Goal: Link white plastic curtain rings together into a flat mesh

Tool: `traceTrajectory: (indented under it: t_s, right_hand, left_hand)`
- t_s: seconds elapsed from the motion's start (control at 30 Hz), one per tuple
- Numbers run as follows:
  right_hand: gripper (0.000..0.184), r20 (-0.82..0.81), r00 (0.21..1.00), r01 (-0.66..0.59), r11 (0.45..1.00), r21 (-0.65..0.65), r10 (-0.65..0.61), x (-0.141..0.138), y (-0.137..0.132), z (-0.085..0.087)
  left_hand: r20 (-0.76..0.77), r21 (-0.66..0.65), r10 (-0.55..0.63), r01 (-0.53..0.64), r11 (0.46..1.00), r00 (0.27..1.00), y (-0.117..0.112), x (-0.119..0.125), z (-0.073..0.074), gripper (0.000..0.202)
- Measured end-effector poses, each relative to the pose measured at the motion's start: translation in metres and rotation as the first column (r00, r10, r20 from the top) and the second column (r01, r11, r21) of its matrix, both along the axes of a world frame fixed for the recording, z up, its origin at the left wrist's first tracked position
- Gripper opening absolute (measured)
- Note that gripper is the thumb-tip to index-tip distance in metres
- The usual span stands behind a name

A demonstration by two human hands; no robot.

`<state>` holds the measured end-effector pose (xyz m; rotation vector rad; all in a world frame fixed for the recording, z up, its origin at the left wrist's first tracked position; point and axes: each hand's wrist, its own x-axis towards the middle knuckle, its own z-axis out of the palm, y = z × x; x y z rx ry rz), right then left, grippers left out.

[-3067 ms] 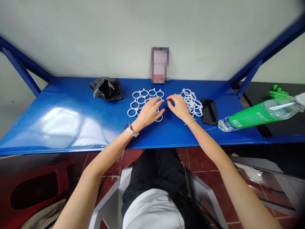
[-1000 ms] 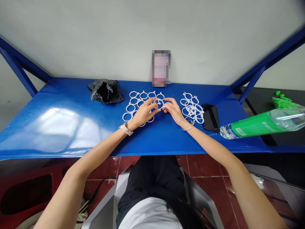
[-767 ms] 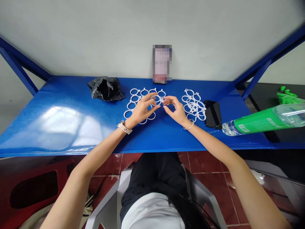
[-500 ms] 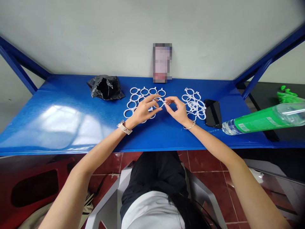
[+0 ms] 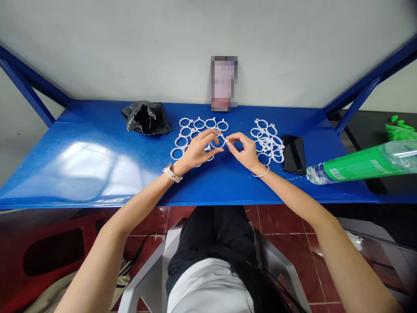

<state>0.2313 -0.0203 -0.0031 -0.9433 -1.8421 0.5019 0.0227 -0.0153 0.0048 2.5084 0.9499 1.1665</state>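
Note:
Both my hands meet over the middle of the blue table, pinching one white plastic ring between them. My left hand grips the ring's left side with thumb and fingers. My right hand pinches its right end at the small knob. Behind and under my left hand, several white rings lie linked in neat rows. A loose heap of white rings lies just right of my right hand.
A crumpled black plastic bag sits at the back left. A small card leans on the wall. A black phone lies right of the heap. A green-labelled water bottle juts in from the right.
My hands have lifted a ring off the table and come together on it. The view has shifted slightly; the rings on the table have stayed put.

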Motion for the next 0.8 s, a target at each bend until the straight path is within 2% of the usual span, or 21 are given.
traceTrajectory:
  t_s: [0.3,0.53,0.8]
  right_hand:
    - [0.016,-0.020,0.999,0.031,0.999,0.008,-0.031,-0.0003,0.0001,-0.0030]
    - [0.010,-0.029,0.999,0.023,0.997,0.077,-0.021,0.0006,0.0002,0.0007]
    - [0.009,-0.005,0.999,0.042,0.992,0.122,-0.042,0.0015,0.0000,0.0000]
  left_hand:
    - [0.015,-0.038,0.022,-0.022,0.999,1.000,-0.0004,0.0013,-0.0028,0.042]
    - [0.012,-0.081,0.013,-0.012,0.997,1.000,-0.0027,0.0011,-0.0022,0.051]
    - [-0.046,-0.007,0.042,-0.042,0.999,0.998,-0.0006,0.0004,-0.0018,0.054]
